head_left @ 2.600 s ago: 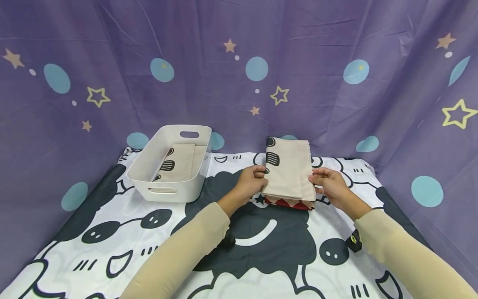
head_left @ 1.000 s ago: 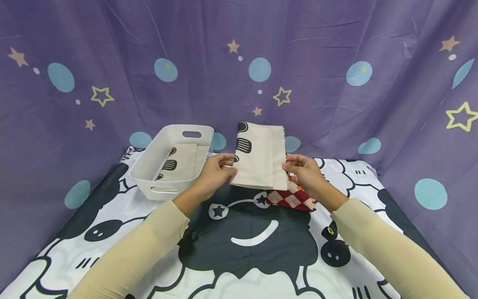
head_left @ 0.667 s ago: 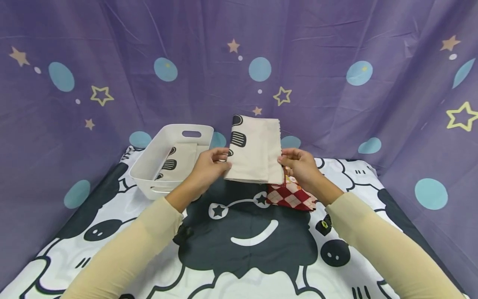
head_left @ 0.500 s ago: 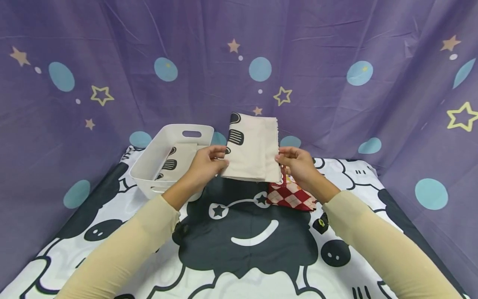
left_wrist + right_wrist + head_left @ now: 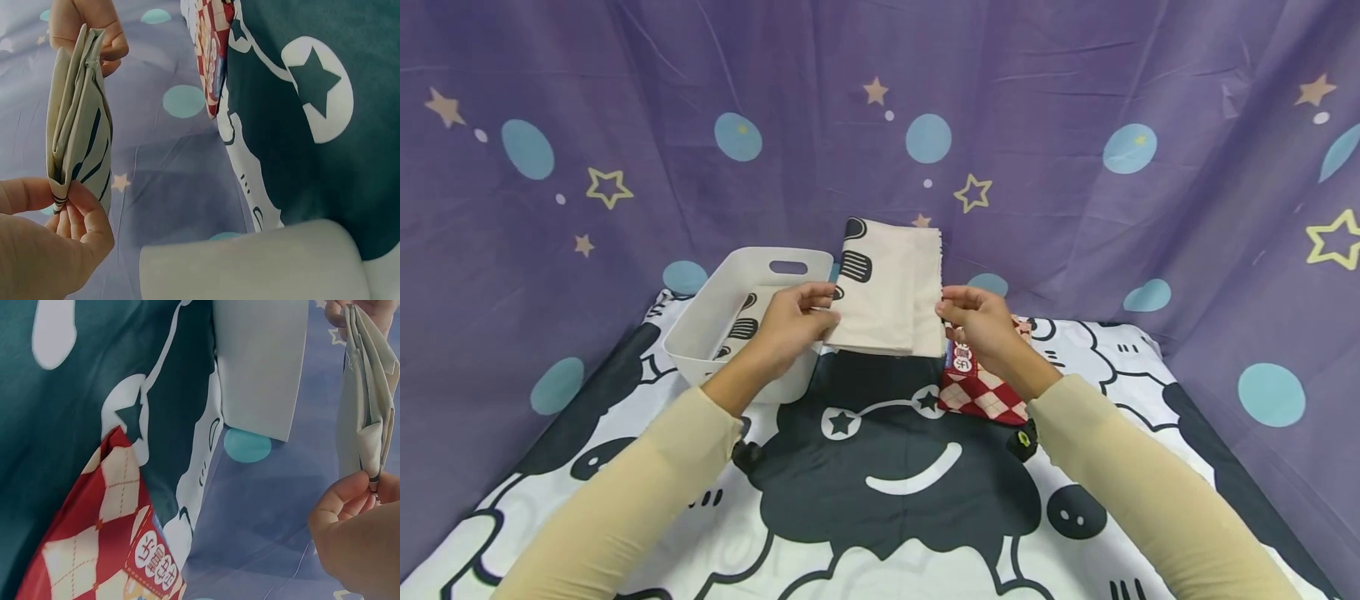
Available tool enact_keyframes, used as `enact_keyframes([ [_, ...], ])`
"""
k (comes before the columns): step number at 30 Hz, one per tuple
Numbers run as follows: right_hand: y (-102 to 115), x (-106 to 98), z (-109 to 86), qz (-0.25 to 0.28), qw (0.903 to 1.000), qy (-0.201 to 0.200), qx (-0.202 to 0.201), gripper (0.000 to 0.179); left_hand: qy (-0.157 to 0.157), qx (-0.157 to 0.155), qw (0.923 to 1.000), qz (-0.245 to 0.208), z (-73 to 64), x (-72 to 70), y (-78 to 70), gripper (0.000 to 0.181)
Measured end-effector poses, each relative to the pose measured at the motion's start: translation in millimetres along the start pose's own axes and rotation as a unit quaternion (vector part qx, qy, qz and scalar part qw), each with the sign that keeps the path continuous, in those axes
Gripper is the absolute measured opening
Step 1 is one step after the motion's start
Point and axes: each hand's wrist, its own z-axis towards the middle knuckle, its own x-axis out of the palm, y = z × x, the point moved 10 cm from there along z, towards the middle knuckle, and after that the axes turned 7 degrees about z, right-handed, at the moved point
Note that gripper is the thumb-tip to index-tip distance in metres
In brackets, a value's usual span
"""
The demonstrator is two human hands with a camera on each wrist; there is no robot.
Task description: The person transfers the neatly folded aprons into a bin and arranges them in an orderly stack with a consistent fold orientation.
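A folded cream cloth [image 5: 880, 287] with black prints along its left side is held up between both hands. My left hand [image 5: 790, 325] pinches its left edge, and my right hand [image 5: 985, 325] pinches the opposite edge. In the left wrist view the cloth [image 5: 81, 119] shows several folded layers, thumb and fingers closed on its end. Left of the cloth stands a white plastic basket [image 5: 700, 329] with another printed cream cloth [image 5: 748, 321] lying inside. Behind and below my right hand lies a folded red-and-cream checked cloth [image 5: 981, 396] with a label.
The table is covered by a black-and-white cartoon sheet [image 5: 902, 450]. A purple curtain [image 5: 1037, 83] with stars and blue dots hangs behind and at the sides. The basket [image 5: 250, 262] sits close below my left wrist.
Both hands have lifted the cream cloth off the red checked one and carried it left and upward toward the basket. The red checked cloth stays where it was, now uncovered.
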Motion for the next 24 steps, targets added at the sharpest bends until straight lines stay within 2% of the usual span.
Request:
enact_keyframes([
  [7,2,14,5.0,0.017,0.9998,0.002,-0.005,0.031,-0.012,-0.005,0.9997,0.021,0.3,-15.4,3.9,0.045],
  [24,0,51,21.2,0.043,0.999,0.0,-0.011,0.027,-0.022,-0.02,0.9996,0.001,3.2,-51.8,19.2,0.049],
])
